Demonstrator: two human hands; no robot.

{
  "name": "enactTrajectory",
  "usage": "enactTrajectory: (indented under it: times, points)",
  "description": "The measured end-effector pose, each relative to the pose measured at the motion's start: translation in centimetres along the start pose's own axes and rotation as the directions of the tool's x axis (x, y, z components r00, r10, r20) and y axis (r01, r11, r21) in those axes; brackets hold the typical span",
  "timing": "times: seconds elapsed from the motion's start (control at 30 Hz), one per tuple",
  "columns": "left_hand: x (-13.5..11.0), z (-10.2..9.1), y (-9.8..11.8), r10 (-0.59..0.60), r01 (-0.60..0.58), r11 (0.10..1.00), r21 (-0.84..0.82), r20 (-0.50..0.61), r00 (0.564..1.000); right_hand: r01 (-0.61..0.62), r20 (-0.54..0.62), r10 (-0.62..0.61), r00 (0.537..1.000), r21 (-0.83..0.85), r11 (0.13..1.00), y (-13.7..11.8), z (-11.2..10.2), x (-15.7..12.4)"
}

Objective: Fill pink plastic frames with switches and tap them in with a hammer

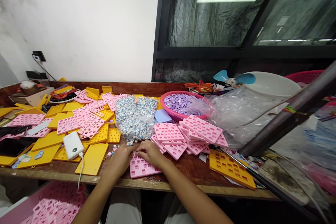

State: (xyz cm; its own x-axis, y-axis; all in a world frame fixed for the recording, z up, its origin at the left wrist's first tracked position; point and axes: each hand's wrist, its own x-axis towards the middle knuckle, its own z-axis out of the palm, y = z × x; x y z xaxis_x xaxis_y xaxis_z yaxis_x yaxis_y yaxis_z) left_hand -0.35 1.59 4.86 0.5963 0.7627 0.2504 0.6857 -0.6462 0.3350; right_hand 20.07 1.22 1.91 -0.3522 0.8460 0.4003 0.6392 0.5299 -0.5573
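Note:
A pink board with square recesses (pixel 143 169) lies flat at the table's front edge, before me. My right hand (pixel 151 152) rests over its far part, fingers bent and drawn together. At the board's far left corner is my left hand (pixel 122 155), its fingers closed and their tips close to the right hand's. Whatever is between the fingertips is too small or hidden to make out. Small loose pieces (pixel 112 151) are scattered just left of the left hand. Behind both hands sits a clear bag of blue and white pieces (pixel 135 122).
Pink boards (pixel 169 133) are piled to the right, near a pink basket of purple pieces (pixel 174 115). Yellow boards (pixel 93 159) and a white power bank (pixel 72 145) with a cable lie left. A yellow board (pixel 232 169) and a slanting dark pole (pixel 283 115) stand at right.

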Motion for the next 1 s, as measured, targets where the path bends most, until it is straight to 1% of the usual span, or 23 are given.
enactTrajectory:
  times: [0.13,0.3,0.37,0.47,0.53,0.63,0.77,0.9,1.0]
  points:
    - [0.1,0.3,-0.4,0.011,-0.012,0.999,0.034,0.01,1.0,0.031,0.001,-0.031,1.0,-0.038,0.999,-0.1,0.2,-0.3]
    - [-0.4,1.4,-0.9,0.026,-0.025,0.998,0.064,-0.02,0.999,0.051,-0.014,-0.052,0.999,-0.071,0.996,-0.1,0.4,-0.4]
    - [-0.7,1.6,-1.1,0.025,-0.024,0.999,0.037,-0.041,0.999,0.058,-0.023,-0.06,0.998,-0.064,0.996,-0.1,0.5,-0.4]
    - [-1.1,1.4,-1.3,-0.019,0.015,0.998,-0.065,-0.057,0.998,0.069,-0.017,-0.07,0.997,-0.027,0.997,0.0,0.7,-0.3]
    - [-1.2,1.3,-1.3,-0.048,0.042,0.994,-0.099,-0.053,0.997,0.069,-0.016,-0.069,0.997,-0.013,0.998,0.0,0.8,-0.3]
    - [-1.4,1.3,-1.3,-0.051,0.048,0.997,-0.052,-0.058,0.997,0.069,-0.012,-0.069,0.998,-0.01,0.998,0.0,0.9,-0.3]
    - [-1.3,1.8,-1.4,-0.004,0.006,0.999,0.031,-0.057,0.998,0.039,-0.014,-0.039,0.999,-0.012,0.999,-0.1,0.9,-0.3]
    - [-1.3,2.0,-1.6,0.027,-0.025,0.998,0.049,-0.045,0.999,-0.004,-0.007,0.004,1.0,-0.02,1.0,-0.2,0.8,-0.3]
    - [-1.4,2.1,-1.6,0.034,-0.032,0.998,0.056,-0.039,0.999,0.002,0.016,-0.001,1.0,-0.009,1.0,-0.2,0.7,-0.2]
